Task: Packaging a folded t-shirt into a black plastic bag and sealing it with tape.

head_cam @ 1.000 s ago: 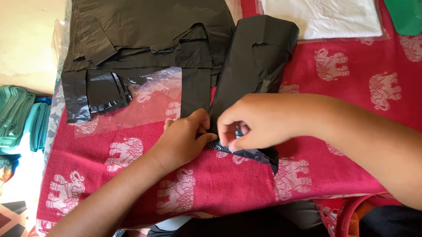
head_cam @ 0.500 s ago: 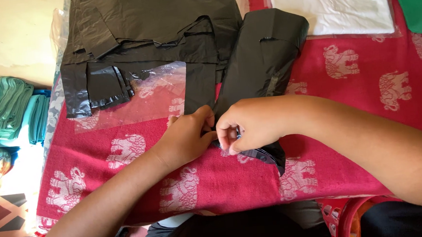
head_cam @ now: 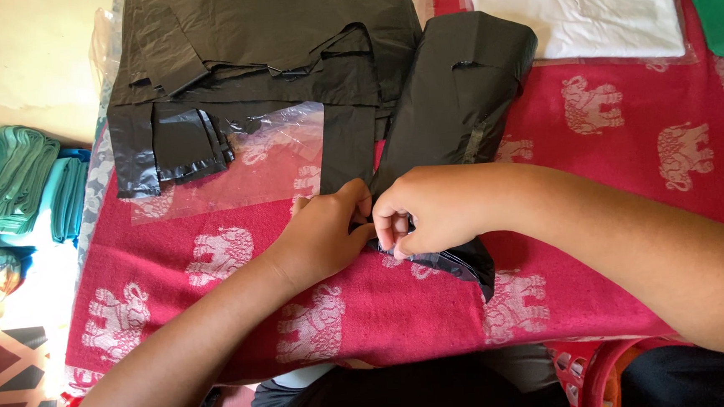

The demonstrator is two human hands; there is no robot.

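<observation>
Left hand (head_cam: 324, 235) and right hand (head_cam: 429, 212) both pinch the near end of a black bag (head_cam: 448, 106), a matte, creased, folded strip lying diagonally on the red cloth (head_cam: 628, 179), beside the bag stack (head_cam: 269, 50).

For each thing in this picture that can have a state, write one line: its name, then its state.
Black bag: laid flat, near end pinched by both hands.
Left hand: fingers closed on the bag.
Right hand: fingers closed on the bag.
Black bag stack: flat, spread.
Clear sleeve: empty, flat.
White shirt: folded, wrapped.
Teal cloths: folded.
</observation>
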